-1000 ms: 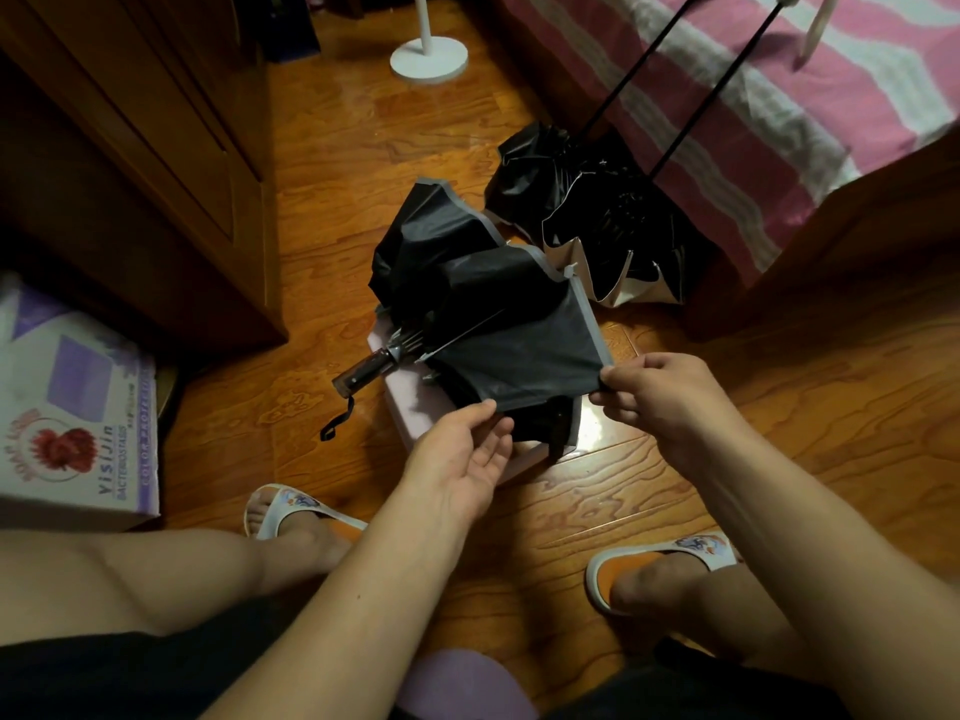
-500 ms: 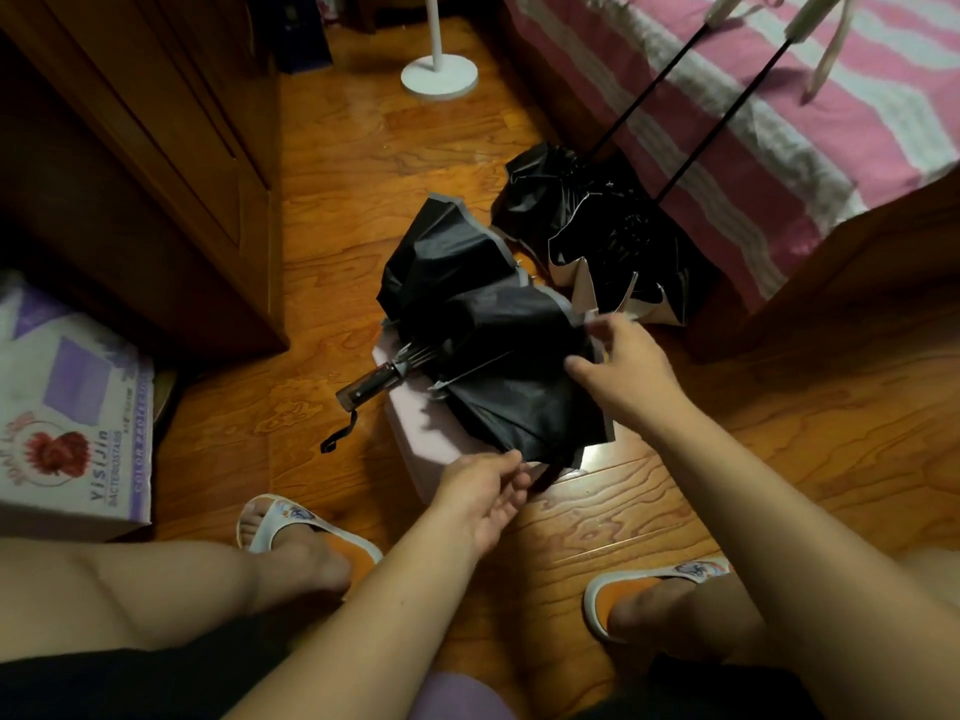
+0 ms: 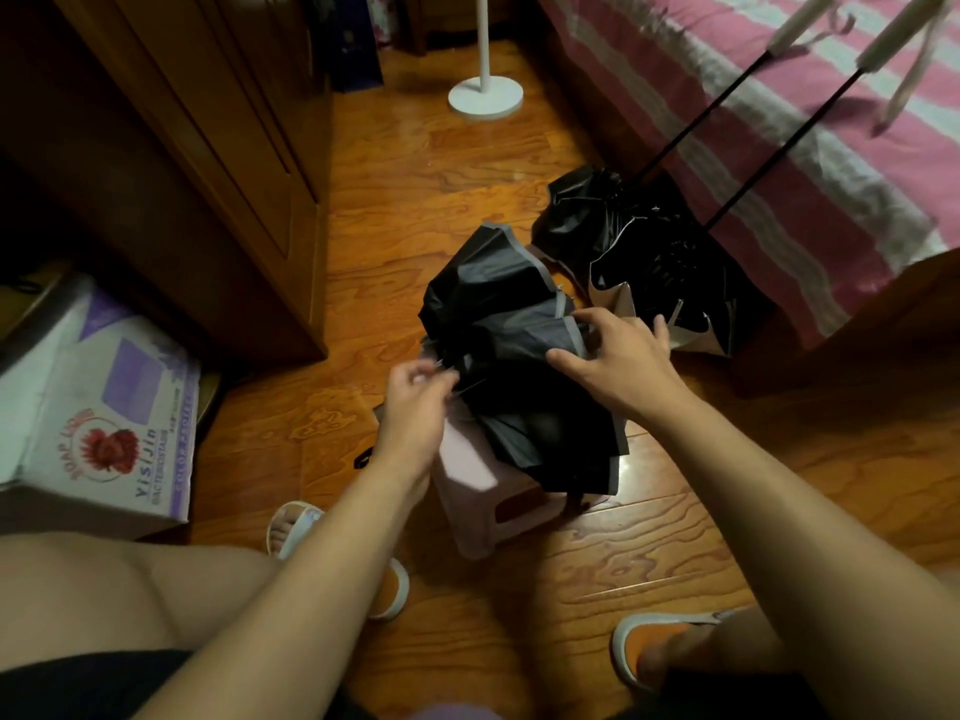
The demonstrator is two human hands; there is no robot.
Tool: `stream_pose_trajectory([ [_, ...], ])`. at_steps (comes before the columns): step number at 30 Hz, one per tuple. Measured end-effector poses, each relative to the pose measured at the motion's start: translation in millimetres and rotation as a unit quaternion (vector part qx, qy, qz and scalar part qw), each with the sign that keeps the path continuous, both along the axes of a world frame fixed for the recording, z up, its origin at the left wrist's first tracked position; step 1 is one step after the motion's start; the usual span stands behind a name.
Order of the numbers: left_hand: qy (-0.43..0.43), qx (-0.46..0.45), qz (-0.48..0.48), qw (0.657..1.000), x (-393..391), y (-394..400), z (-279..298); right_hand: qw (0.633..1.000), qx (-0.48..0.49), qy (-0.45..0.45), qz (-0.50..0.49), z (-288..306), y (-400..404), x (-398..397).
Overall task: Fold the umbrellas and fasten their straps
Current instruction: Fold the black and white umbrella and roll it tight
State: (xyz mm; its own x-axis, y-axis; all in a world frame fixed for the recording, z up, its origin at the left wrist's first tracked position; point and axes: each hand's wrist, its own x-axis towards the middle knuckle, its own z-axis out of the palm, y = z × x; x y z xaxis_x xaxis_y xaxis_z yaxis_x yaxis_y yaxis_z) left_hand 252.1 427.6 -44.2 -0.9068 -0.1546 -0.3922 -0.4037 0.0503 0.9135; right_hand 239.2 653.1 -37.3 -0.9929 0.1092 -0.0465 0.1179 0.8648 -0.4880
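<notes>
While a box [image 3: 98, 407] sits off to the left, the left hand [image 3: 413, 407] pinches the umbrella [image 3: 519, 356] by its ribs (fingers bunched tight); that umbrella lies on a stool [image 3: 478, 491], the right hand [image 3: 618, 356] presses on its canopy with fingers spread, two more umbrellas [image 3: 649, 257] beyond

Room dim, warm orange cast overall. Glare patch on the floor [image 3: 636, 462] just right of the stool [image 3: 467, 470], second sheen near the lamp base [image 3: 485, 96]. Cabinet [image 3: 171, 163] side falls into deep shadow. My left hand [image 3: 415, 407] slightly motion-blurred at the fingers [image 3: 410, 379]. Umbrella [image 3: 519, 356] fabric reads near-black, folds hard to separate. Wide-angle bending at frame edges; corners darker.
</notes>
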Motion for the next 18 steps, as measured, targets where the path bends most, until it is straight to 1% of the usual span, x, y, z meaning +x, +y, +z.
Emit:
stream_pose_trajectory([
  [2, 0.007, 0.009, -0.046, 0.999, -26, 10, 3, 0.999, -0.029, 0.024, 0.0, -1, -4, 2],
  [4, -0.016, -0.001, -0.074, 0.997, -43, 19, 0, 0.995, -0.047, 0.089, 0.008, 0, -8, 9],
  [6, -0.039, -0.022, -0.071, 0.996, -49, 23, -3, 0.988, -0.052, 0.149, 0.003, 3, -10, 17],
  [8, -0.046, -0.017, -0.072, 0.996, -46, 22, -4, 0.981, -0.079, 0.179, -0.012, 9, -8, 26],
  [9, -0.039, -0.014, -0.081, 0.996, -42, 21, -3, 0.978, -0.115, 0.173, -0.011, 16, -5, 31],
  [11, -0.001, -0.023, -0.112, 0.993, -34, 17, -1, 0.974, -0.189, 0.122, -0.002, 29, -2, 42],
  [14, 0.057, -0.027, -0.167, 0.984, -22, 13, 5, 0.966, -0.251, 0.066, -0.017, 33, 5, 53],
  [16, 0.093, -0.056, -0.188, 0.976, -11, 12, 7, 0.938, -0.34, 0.005, -0.062, 32, 7, 56],
  [18, 0.112, -0.076, -0.158, 0.978, 2, 13, 5, 0.915, -0.393, -0.019, -0.091, 29, 7, 56],
])
